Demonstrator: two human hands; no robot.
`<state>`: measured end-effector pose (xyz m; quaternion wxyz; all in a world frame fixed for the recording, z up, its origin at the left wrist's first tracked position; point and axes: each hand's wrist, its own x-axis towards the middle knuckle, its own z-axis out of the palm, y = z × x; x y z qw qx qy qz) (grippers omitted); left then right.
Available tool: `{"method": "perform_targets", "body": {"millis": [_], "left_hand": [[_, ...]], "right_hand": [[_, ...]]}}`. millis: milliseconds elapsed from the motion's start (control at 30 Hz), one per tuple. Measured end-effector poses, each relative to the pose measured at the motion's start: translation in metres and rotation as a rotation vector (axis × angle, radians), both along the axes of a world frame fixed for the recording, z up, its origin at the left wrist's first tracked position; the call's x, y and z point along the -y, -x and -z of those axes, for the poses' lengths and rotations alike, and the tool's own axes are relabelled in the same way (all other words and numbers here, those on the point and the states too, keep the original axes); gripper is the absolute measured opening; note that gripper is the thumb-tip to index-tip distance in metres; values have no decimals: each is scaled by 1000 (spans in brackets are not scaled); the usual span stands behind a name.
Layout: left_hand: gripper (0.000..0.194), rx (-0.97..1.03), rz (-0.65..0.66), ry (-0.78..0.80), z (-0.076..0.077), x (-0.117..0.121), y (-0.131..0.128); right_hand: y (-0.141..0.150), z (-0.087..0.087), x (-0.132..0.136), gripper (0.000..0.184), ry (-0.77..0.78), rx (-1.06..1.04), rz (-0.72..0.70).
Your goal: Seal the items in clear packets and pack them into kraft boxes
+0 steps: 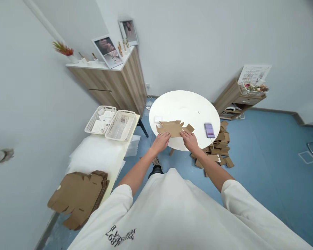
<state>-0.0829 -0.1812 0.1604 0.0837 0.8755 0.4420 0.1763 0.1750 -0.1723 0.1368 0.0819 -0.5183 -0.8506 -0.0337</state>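
Observation:
A partly folded brown cardboard box is over the near part of the round white table, its flaps sticking out at both ends. My left hand grips its near edge on the left, and my right hand grips the same edge on the right. The fingers of both hands curl over the cardboard, thumbs out of sight beneath. Behind the box's left end lies a small white square item. To the right on the tabletop is a blurred purple object with a white cable.
At left, a side table bears a stack of flat cardboard blanks, white foam sheets and two white baskets. Folded boxes lie heaped on the blue floor at right. A wooden cabinet stands behind.

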Motion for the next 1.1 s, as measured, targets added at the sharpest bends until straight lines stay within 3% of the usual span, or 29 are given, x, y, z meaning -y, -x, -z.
{"method": "perform_targets", "body": {"millis": [167, 400, 533, 733, 1100], "left_hand": [[42, -11, 64, 53, 33, -42, -5], [44, -87, 176, 191, 89, -103, 2], [46, -119, 255, 264, 112, -130, 4], [47, -192, 328, 343, 132, -148, -3], [49, -324, 233, 504, 153, -175, -36]], "right_hand": [[-2, 19, -21, 53, 83, 21, 92], [18, 56, -50, 51, 248, 50, 237], [22, 73, -63, 51, 317, 53, 298], [19, 96, -76, 48, 388, 45, 354], [-9, 124, -109, 47, 514, 48, 314]]}}
